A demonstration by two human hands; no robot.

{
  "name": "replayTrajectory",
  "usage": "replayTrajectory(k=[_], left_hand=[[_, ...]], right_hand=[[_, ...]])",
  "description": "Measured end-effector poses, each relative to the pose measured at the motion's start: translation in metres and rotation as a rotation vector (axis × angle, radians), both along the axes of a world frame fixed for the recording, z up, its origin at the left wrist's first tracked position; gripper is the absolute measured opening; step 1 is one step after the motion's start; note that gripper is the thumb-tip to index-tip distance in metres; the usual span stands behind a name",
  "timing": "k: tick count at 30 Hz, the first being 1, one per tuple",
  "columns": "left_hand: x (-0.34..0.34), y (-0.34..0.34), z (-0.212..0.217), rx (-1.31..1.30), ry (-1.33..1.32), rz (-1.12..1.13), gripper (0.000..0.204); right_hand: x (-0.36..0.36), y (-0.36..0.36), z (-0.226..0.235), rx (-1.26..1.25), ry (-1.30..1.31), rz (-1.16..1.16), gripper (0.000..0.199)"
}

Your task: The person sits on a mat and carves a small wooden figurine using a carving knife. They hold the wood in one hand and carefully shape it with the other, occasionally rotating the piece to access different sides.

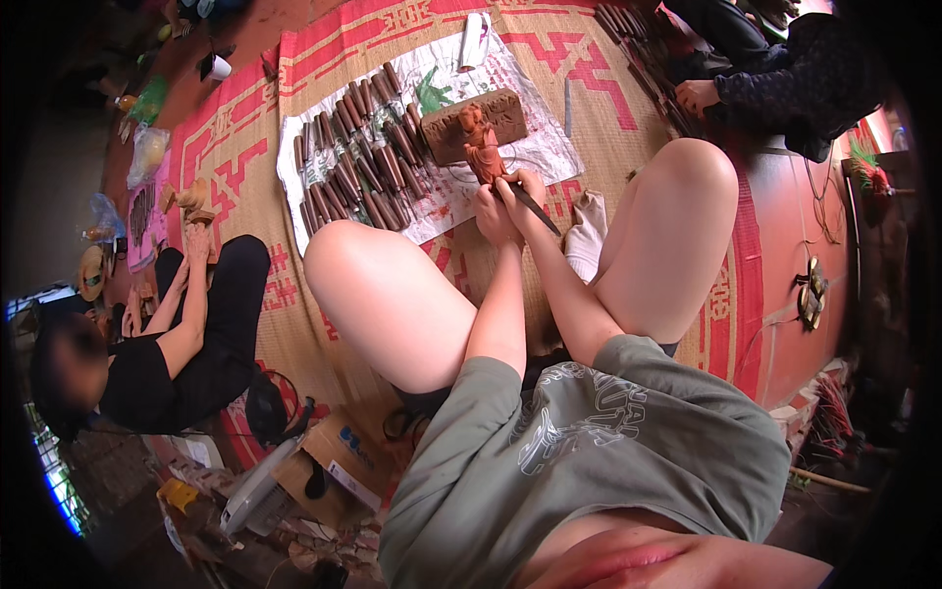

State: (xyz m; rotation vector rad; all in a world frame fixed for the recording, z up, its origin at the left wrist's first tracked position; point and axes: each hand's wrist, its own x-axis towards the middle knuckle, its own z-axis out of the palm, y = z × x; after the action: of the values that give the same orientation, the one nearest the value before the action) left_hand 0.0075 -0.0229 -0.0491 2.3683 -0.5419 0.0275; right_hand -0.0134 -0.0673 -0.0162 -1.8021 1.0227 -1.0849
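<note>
A reddish-brown carved wooden figurine point(481, 147) stands tilted between my knees, its upper part in front of a carved wooden block point(502, 116). My left hand point(498, 218) is closed about the figurine's lower end. Close beside it, my right hand point(527, 188) is closed on a dark, slim carving tool point(538, 210), whose long end slants down to the right. The tool's other end is at the figurine's base, partly hidden by my fingers. Left of the block lie several carving chisels point(358, 147) with brown handles, in rows.
A white cloth point(554, 157) lies under the chisels and block, on a red and tan woven mat point(294, 79). At the left a person point(186, 334) holds a pale wood carving point(191, 199). Another person's hand point(699, 95) is near more tools point(653, 79) at upper right.
</note>
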Motion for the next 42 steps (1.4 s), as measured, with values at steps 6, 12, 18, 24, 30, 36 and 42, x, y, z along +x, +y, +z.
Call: replayTrajectory(k=[6,12,18,24,30,36,42], left_hand=[[-0.003,-0.002,0.003,0.021,0.002,0.029,0.029],[-0.003,-0.004,0.008,0.018,0.031,0.032,0.027],[-0.002,-0.003,0.01,0.029,0.085,0.052,0.026],[-0.001,-0.004,0.012,0.032,0.11,0.061,0.025],[-0.001,-0.004,0.01,0.023,0.109,0.053,0.024],[0.0,-0.002,0.01,0.008,0.112,0.056,0.022],[-0.001,-0.002,0.011,0.022,0.133,0.06,0.022]], right_hand=[[-0.006,-0.003,-0.008,0.003,0.062,-0.003,0.014],[-0.006,-0.002,-0.016,0.104,-0.106,-0.146,0.013],[-0.004,-0.001,-0.016,0.205,-0.098,-0.116,0.011],[0.0,0.0,-0.006,0.34,-0.155,-0.06,0.015],[-0.001,0.0,-0.001,0.375,-0.168,-0.016,0.019],[0.001,0.001,0.003,0.384,-0.16,-0.005,0.018],[-0.001,0.001,-0.001,0.299,-0.047,0.013,0.014]])
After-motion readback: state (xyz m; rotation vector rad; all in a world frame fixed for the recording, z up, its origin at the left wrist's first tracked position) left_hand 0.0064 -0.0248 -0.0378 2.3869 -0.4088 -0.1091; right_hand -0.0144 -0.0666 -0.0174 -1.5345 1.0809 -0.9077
